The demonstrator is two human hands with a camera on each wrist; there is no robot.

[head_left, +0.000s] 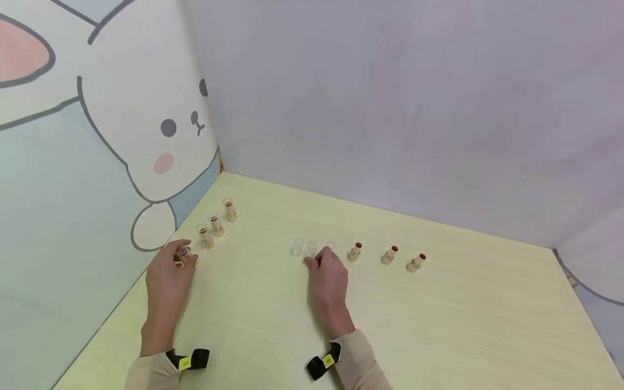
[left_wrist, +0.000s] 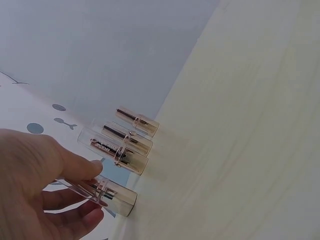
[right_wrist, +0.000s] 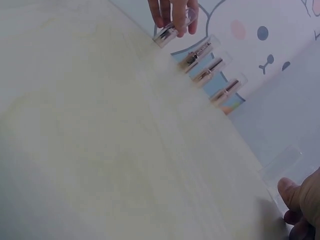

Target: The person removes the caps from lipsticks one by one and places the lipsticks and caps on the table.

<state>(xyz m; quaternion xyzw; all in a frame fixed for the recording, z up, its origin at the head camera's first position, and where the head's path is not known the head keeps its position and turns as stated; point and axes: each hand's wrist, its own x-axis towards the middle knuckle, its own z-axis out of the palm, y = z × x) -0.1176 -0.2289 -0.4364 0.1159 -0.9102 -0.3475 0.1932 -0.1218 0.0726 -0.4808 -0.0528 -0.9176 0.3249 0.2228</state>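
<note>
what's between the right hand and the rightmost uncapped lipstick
One uncapped lipstick, then a second uncapped lipstick, standing apart on the table, as the head view shows.

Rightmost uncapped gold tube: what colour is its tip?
The gold tube has a dark red tip, clearest in the head view.

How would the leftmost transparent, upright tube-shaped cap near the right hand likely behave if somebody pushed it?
The transparent cap may tip easily, standing taller than wide. Its thin see-through walls suggest little weight. Its smooth-looking sides could feel slippery.
</note>
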